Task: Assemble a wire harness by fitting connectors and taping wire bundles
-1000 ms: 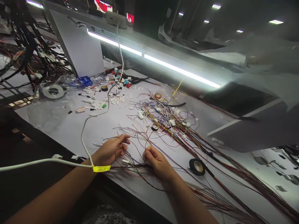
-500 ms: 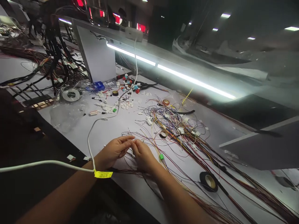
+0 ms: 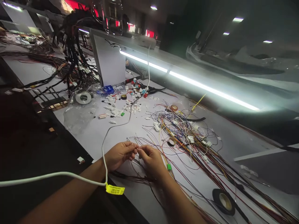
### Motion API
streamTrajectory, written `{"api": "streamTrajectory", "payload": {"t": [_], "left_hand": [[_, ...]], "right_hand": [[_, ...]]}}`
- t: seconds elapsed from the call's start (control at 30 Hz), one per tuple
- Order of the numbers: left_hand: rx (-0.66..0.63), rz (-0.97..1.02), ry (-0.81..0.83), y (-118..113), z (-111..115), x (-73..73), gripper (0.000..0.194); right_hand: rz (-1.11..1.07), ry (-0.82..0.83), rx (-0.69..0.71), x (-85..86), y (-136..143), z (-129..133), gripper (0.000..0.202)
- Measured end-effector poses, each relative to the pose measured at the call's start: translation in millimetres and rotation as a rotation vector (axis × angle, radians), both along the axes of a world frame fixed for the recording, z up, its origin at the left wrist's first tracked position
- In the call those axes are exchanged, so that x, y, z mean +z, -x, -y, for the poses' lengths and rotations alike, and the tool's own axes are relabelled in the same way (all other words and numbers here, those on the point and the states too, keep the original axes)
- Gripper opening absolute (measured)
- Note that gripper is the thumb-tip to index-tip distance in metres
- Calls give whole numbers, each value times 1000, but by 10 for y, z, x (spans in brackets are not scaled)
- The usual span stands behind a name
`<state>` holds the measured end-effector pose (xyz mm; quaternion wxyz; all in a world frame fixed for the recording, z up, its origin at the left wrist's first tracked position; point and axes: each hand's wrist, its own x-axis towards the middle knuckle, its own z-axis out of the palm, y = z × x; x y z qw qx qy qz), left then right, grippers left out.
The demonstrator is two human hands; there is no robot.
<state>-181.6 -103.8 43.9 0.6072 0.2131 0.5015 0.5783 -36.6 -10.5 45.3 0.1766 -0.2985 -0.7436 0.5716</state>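
Near the table's front edge, my left hand [image 3: 121, 154] is closed in a pinch, its fingertips meeting those of my right hand [image 3: 151, 158]. The right fingers are pinched too. Whatever lies between the fingertips is too small to make out. Thin wires [image 3: 137, 178] run beneath and around both hands. A green connector [image 3: 169, 167] lies just right of my right hand. A white cable [image 3: 104, 149] with a yellow tag [image 3: 115, 189] passes over my left wrist.
A large wire bundle [image 3: 198, 146] spreads to the right, with a black tape roll [image 3: 224, 201] near it. Small connectors [image 3: 114, 110], a plastic bag [image 3: 77, 119] and a blue-labelled bottle [image 3: 108, 90] lie behind. A lit tube [image 3: 210, 88] spans the shelf.
The view has shifted, so the table and hands appear farther right and slightly lower. Both hands remain together, with the left fingers now more curled.
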Motion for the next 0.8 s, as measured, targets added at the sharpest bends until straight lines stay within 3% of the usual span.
{"api": "streamTrajectory", "payload": {"t": [0.1,0.13,0.2,0.27,0.37,0.47,0.6,0.8], "left_hand": [[-66,-442,14,270,-59,-6,37],[-32,-633,21,409,-86,-10,39],[163,-1077,30,731,-137,-32,39],[238,-1483,97,1049,-173,-75,36],[195,-1664,170,1352,-187,-146,31],[98,-1617,128,1329,-167,-167,27],[-14,-1440,46,858,-107,-146,27],[111,-290,8,47,25,-85,36]], "right_hand": [[117,-93,16,-26,32,-7,18],[140,-101,-3,-40,46,-5,17],[131,-65,-52,-66,66,1,17],[79,15,-85,-76,71,10,18],[14,110,-132,-51,52,18,20],[-16,132,-183,-4,23,15,21],[-22,96,-227,45,-19,12,19],[-52,89,-239,37,-141,34,17]]}}
